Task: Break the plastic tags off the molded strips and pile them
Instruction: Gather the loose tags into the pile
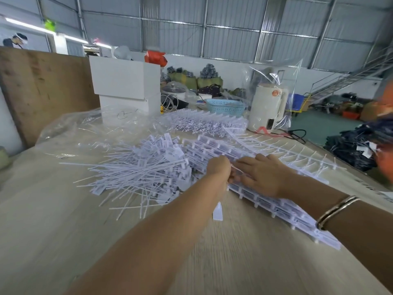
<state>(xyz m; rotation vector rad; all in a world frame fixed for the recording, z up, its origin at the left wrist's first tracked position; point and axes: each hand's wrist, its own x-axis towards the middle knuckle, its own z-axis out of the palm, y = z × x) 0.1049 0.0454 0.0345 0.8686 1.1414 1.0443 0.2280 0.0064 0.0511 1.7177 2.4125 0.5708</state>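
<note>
A loose tag (218,211) lies on the bench (63,231) nearest. Beyond it the right hand (262,176) lies flat, fingers straight, pinning the molded strips (282,211) so they stay put, while the left hand (219,170) closes its grip on one tag, probably to snap it off. The pile (144,169) sits left

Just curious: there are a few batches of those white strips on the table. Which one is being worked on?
The near stack, under the right hand. The far batch by the blue basket lies untouched.
</note>
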